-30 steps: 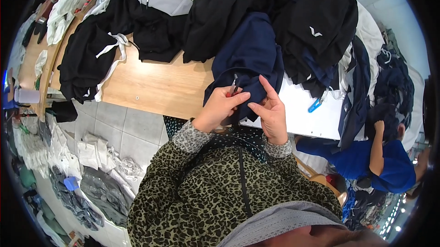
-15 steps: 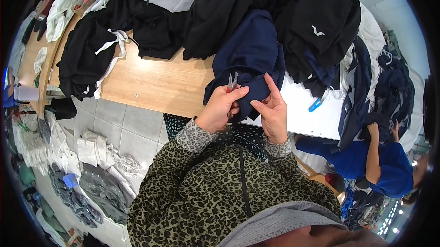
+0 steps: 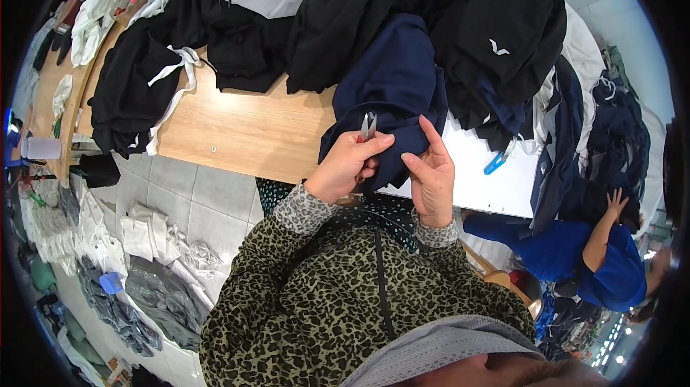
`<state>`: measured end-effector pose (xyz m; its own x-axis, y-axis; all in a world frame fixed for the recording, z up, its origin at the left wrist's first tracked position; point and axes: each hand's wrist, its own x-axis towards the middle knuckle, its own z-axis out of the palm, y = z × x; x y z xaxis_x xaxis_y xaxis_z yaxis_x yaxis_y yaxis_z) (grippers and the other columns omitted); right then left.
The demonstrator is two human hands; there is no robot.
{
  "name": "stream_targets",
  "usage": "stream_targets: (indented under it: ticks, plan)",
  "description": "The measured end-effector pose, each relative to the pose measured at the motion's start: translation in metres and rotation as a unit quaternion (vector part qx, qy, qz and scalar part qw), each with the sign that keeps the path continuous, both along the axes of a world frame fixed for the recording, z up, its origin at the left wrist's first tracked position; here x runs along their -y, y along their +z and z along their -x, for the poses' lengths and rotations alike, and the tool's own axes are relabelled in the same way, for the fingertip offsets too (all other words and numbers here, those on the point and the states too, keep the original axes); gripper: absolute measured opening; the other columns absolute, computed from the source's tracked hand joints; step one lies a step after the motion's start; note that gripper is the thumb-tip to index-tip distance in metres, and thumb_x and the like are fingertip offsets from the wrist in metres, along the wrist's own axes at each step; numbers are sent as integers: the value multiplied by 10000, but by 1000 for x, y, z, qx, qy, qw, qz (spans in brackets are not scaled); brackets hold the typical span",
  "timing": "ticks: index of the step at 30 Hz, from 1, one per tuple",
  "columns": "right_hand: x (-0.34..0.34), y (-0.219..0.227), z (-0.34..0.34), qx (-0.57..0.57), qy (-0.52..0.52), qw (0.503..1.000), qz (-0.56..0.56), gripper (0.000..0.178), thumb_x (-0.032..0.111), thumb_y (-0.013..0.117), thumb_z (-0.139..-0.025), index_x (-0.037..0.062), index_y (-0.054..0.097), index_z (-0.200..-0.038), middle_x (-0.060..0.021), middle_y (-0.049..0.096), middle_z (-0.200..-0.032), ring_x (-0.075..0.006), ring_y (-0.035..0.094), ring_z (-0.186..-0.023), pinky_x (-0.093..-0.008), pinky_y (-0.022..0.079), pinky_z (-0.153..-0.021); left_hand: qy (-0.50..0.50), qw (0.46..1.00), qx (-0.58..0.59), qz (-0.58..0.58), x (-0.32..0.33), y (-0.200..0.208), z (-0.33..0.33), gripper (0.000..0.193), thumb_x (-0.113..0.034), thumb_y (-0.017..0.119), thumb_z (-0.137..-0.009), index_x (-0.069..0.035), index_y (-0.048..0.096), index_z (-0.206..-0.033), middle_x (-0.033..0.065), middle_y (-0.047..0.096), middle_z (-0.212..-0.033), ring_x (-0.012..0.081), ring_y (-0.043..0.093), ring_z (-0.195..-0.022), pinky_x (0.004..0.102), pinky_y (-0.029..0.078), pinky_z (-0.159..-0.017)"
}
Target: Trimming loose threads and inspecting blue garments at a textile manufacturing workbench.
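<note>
A navy garment (image 3: 392,78) lies bunched at the table's front edge, its near part drawn up between my hands. Small thread snips with red handles (image 3: 369,127) are gripped in my left hand (image 3: 343,169), blades pointing away from me. My left thumb also rests against the navy cloth. On the cloth's right side, my right hand (image 3: 433,178) holds the fabric, with index finger stretched along it and thumb near its edge. The other right fingers are partly hidden.
Black garments (image 3: 352,20) are heaped along the table's far side, one with white ties hanging at the left. A blue-handled tool (image 3: 494,163) lies on the white surface (image 3: 467,186). At the right, a person in blue (image 3: 611,265) stands beside dark clothes.
The snips' blades have drawn closer together. My right hand has shifted slightly right, its thumb a little up. The other person's hand has lifted off the dark cloth with fingers spread.
</note>
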<state>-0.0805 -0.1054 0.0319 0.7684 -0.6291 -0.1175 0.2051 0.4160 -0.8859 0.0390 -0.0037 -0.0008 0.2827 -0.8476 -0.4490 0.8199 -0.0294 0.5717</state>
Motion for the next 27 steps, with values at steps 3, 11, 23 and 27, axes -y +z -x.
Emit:
stream_targets:
  ticks: [3, 11, 23, 27]
  plan:
    - [-3, -2, -4, -5, -39, 999, 0, 611, -134, 604, -773, -51, 384, -1337, -112, 511, -1183, -140, 540, -1000, -255, 447, -894, 14, 998, 60, -10, 2, 2, 4, 166, -205, 680, -842, -91, 567, -800, -61, 479, -615, 17, 397, -471, 165, 294, -414]
    - [-6, -27, -2, -72, -133, 966, 211, 496, -98, 538, -851, -63, 401, -1326, -76, 579, -1049, -98, 565, -891, -205, 440, -837, 88, 973, 213, 3, 7, 0, 12, 153, -193, 657, -860, -57, 589, -837, -85, 454, -593, -1, 373, -476, 164, 278, -420]
    - [-16, -14, 9, -10, -85, 994, 64, 613, -134, 569, -808, -64, 325, -1365, -132, 522, -1156, -133, 531, -1007, -235, 433, -881, -13, 996, 88, 0, 5, -1, -11, 199, -276, 687, -827, -102, 606, -772, -70, 473, -592, 8, 400, -476, 157, 300, -428]
    - [-16, -17, 10, -17, -88, 994, 70, 613, -134, 570, -807, -66, 324, -1364, -133, 527, -1146, -133, 535, -996, -237, 434, -882, -14, 996, 83, 0, 6, -5, -12, 194, -273, 700, -817, -103, 612, -782, -71, 476, -594, 9, 401, -474, 156, 300, -425]
